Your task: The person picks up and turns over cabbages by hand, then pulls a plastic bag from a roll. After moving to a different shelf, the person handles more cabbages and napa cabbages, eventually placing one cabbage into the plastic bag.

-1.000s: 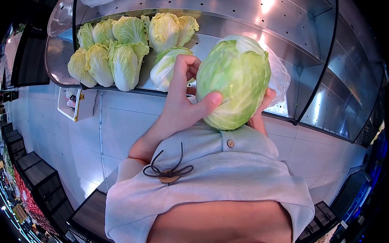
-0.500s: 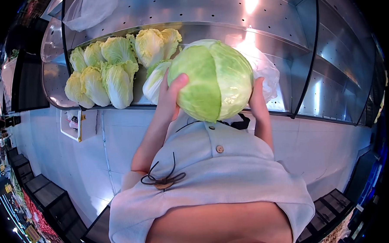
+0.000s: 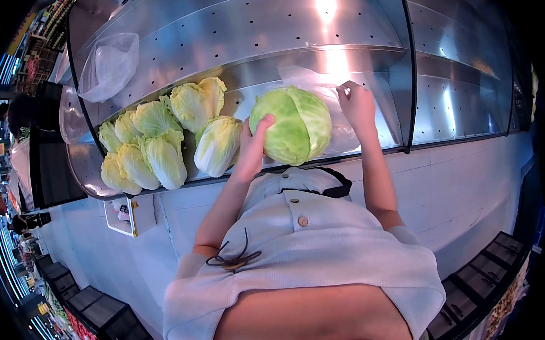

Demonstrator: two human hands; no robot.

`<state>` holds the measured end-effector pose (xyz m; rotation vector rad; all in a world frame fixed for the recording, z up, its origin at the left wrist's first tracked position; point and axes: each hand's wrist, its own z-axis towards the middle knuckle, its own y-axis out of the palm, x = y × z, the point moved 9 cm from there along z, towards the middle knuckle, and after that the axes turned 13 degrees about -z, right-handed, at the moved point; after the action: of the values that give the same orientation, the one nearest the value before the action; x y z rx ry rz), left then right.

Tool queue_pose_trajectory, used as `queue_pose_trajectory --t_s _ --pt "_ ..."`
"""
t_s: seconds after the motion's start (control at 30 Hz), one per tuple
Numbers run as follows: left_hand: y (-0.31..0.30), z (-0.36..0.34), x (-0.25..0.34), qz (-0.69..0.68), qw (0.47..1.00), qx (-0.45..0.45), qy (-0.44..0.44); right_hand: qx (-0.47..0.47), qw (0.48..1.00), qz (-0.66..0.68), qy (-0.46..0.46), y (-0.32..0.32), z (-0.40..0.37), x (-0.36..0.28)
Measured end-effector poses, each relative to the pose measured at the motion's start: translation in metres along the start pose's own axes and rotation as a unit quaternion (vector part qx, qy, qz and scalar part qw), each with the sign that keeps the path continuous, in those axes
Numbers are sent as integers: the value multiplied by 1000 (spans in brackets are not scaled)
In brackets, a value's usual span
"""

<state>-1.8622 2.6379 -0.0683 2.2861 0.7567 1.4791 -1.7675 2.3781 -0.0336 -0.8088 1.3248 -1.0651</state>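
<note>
A large round green cabbage (image 3: 295,125) is at the front of the metal shelf, in front of me. My left hand (image 3: 253,143) holds its left side, thumb on top. My right hand (image 3: 358,105) is off the cabbage, to its right, with the fingers pinched on the edge of a clear plastic bag (image 3: 342,127). The bag lies on the shelf, partly behind the cabbage. Just left of my left hand is a single napa cabbage (image 3: 217,147).
Several more napa cabbages (image 3: 162,156) stand in two rows on the left part of the shelf (image 3: 251,92). Another clear bag (image 3: 110,66) lies on the upper left tier. A white bin (image 3: 121,218) is on the floor below left. Black dividers separate the shelf sections.
The green cabbage has moved down and away from me towards the shelf. My right hand has let go of it and taken the bag's edge. The view has shifted.
</note>
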Motion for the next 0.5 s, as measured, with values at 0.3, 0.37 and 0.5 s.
queue_pose_trajectory --t_s 0.3,0.37,0.5 --pt "20 37 -58 -12 997 7 -72 72 969 172 -159 -52 -54 -70" --pt "27 44 -65 -61 995 1 -77 55 972 167 -155 -53 -65 -64" --pt "41 59 -74 -126 991 -8 -34 68 967 198 -147 -44 -73 -51"
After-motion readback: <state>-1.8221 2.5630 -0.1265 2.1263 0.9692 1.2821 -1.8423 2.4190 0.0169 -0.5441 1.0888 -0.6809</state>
